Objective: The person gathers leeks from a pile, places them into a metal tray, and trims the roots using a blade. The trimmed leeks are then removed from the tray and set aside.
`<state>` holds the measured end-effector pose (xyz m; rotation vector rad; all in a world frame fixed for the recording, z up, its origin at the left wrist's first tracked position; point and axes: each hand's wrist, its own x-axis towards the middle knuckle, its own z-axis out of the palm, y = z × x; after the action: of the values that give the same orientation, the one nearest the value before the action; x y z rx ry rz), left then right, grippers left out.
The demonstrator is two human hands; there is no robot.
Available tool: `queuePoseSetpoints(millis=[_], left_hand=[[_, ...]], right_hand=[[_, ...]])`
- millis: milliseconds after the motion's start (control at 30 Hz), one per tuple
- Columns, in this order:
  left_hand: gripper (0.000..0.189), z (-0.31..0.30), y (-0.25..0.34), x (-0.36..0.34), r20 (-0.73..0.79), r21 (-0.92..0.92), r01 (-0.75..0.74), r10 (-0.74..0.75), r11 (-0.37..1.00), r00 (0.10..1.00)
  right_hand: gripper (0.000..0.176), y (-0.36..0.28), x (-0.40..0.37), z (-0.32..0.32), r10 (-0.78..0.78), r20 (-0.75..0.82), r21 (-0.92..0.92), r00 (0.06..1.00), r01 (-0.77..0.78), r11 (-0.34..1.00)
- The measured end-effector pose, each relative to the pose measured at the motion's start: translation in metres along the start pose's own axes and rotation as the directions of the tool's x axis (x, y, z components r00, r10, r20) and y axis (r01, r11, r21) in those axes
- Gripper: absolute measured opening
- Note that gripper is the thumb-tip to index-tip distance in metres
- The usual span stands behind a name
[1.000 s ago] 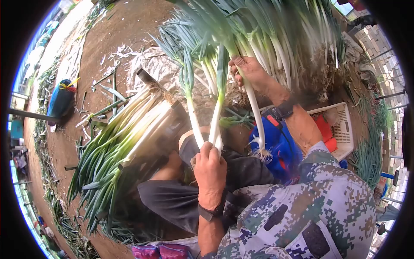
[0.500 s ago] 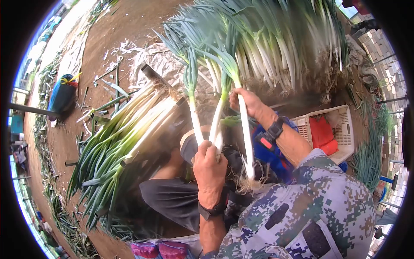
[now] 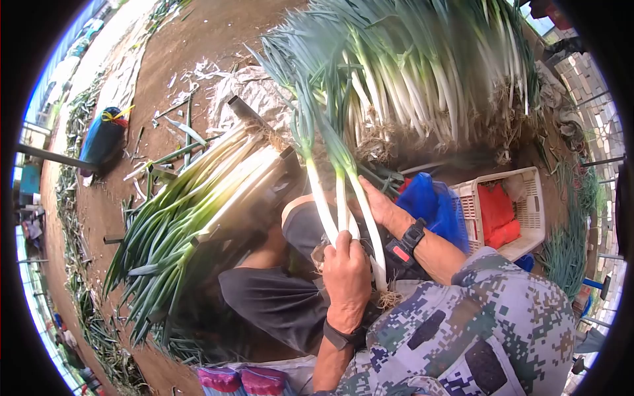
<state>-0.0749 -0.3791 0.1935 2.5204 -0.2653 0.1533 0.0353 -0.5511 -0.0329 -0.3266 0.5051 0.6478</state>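
My left hand [image 3: 345, 274], with a dark wristband, is closed around the white stems of several long green onions [image 3: 319, 191] held upright over my lap. Another green onion [image 3: 375, 244] leans against this bunch, its roots hanging below beside my left fist. My right hand [image 3: 381, 203] is just behind that stem, fingers stretched out along it and partly hidden; the thumb does not show in front. A large pile of untrimmed green onions [image 3: 422, 86] with rooty ends lies ahead. To the left, cleaned green onions [image 3: 191, 191] rest in a metal frame [image 3: 251, 113].
A white plastic crate [image 3: 536, 204] holding a red bundle [image 3: 496, 214] stands to the right, beside blue plastic [image 3: 432, 204]. At the far left is a blue bundle [image 3: 102, 142]. Leaf scraps litter the dirt floor [image 3: 191, 39]. Purple packs [image 3: 241, 381] lie near my left arm.
My right hand has moved lower, its fingers now straighter. The separate green onion has swung left against the bunch. My left hand has shifted slightly right and down, still gripping.
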Motion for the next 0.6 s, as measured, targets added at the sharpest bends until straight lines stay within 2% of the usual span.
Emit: queuePoseSetpoints(millis=[33, 133, 233, 267, 367, 433, 500, 533, 600], left_hand=[[0.013, -0.002, 0.001, -0.003, 0.01, 0.0, -0.02, 0.02, 1.0, 1.0], [0.014, -0.003, 0.007, -0.01, 0.037, 0.013, -0.1, 0.1, 0.995, 0.994], [0.013, -0.003, 0.017, -0.016, 0.095, 0.069, -0.184, 0.177, 0.981, 0.98], [0.014, -0.001, 0.018, -0.022, 0.111, 0.088, -0.202, 0.192, 0.975, 0.975], [0.015, -0.002, 0.028, -0.02, 0.135, 0.128, -0.266, 0.249, 0.956, 0.959], [0.015, -0.009, 0.032, -0.02, 0.154, 0.107, -0.292, 0.274, 0.95, 0.949], [0.015, 0.0, 0.034, -0.026, 0.094, 0.102, -0.369, 0.36, 0.924, 0.928], [0.015, 0.007, 0.036, -0.031, 0.091, 0.111, -0.387, 0.378, 0.915, 0.921], [0.015, 0.016, 0.039, -0.044, 0.105, 0.115, -0.411, 0.4, 0.904, 0.91]], right_hand=[[0.057, 0.002, 0.002, 0.001, 0.022, 0.019, -0.025, 1.0, -0.021, 0.999], [0.058, 0.008, -0.026, 0.041, -0.023, -0.135, -0.122, 0.991, 0.007, 0.992], [0.058, 0.005, -0.008, 0.026, -0.029, -0.105, -0.025, 0.994, 0.026, 0.999], [0.059, 0.005, -0.002, 0.021, 0.023, -0.087, -0.02, 0.996, -0.024, 0.999], [0.058, 0.007, -0.014, 0.023, -0.062, -0.01, -0.226, 0.998, 0.058, 0.972], [0.065, 0.013, -0.023, 0.025, -0.065, -0.029, -0.264, 0.997, 0.055, 0.963], [0.092, 0.015, -0.027, 0.026, -0.066, 0.035, -0.361, 0.997, 0.074, 0.93], [0.094, 0.011, -0.031, 0.03, 0.075, 0.219, -0.197, 0.973, -0.031, 0.98], [0.087, 0.01, -0.03, 0.038, 0.016, 0.096, -0.104, 0.995, -0.006, 0.995]])
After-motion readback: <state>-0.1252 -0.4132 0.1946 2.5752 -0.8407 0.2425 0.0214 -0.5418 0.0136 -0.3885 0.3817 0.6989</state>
